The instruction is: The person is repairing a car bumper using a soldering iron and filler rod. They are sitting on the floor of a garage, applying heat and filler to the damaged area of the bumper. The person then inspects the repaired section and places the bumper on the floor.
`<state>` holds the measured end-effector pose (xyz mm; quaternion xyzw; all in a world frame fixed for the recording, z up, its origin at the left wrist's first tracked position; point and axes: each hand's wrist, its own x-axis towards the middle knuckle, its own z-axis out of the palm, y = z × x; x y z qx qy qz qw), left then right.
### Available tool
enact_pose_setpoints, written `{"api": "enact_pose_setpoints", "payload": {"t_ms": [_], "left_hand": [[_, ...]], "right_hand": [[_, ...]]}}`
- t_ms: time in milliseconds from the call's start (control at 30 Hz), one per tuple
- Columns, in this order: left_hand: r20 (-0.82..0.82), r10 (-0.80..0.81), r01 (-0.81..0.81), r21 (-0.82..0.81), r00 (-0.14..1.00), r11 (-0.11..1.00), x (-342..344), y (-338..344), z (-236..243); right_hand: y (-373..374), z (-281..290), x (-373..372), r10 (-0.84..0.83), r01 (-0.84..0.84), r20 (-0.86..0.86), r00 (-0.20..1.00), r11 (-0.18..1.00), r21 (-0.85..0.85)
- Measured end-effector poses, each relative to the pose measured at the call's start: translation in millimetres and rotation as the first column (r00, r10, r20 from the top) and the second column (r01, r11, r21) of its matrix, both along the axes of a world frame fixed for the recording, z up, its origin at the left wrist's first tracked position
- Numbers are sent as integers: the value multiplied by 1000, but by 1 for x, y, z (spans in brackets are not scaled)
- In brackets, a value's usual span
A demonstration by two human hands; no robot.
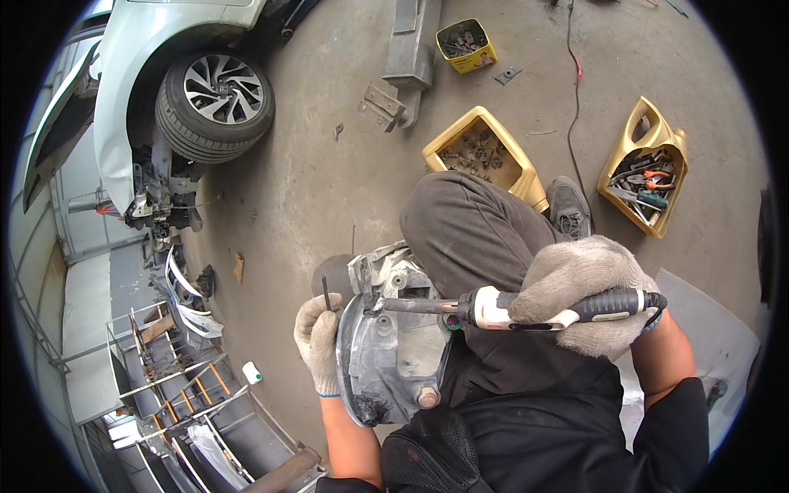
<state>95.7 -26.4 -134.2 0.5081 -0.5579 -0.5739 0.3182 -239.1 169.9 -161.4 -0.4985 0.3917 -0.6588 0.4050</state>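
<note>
R grip [575,275] wrapped round iron [486,309], L grip [316,337] pinching rod [325,292]; housing [393,345] at 6 o'clock, on lap [501,357]. We judge: if housing rocks, tip [391,305], prob. hot, could skid twd 8 o'clock, into L grip.

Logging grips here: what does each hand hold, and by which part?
Right hand: soldering-type tool, by its handle. Left hand: thin dark rod, by its lower part; whether it also grips the housing is unclear.

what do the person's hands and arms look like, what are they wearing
The left hand and right hand wear off-white knitted work gloves; the left glove's cuff has a blue edge. The black sleeves leave the forearms bare.
</note>
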Motion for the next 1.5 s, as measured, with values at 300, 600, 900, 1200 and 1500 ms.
{"api": "enact_pose_setpoints", "payload": {"t_ms": [300,600,900,1200,1500], "left_hand": [[-4,6,-6,-29,1000,1000,2,-1,-3],[-35,10,-10,-3,999,1000,1,-2,-2],[-17,1,-1,-9,1000,1000,0,-1,-1],[-3,4,-4,-17,1000,1000,2,-2,-2],[50,-19,22,-55,999,998,0,-2,4]], "right_hand": [[-3,-1,2,43,-43,-33,999,999,2],[-4,-5,1,52,-69,163,985,992,105],[-5,-9,-1,59,-62,66,996,997,54],[-9,-10,-1,88,-94,88,992,993,75],[10,1,19,-347,66,623,701,901,428]]}}
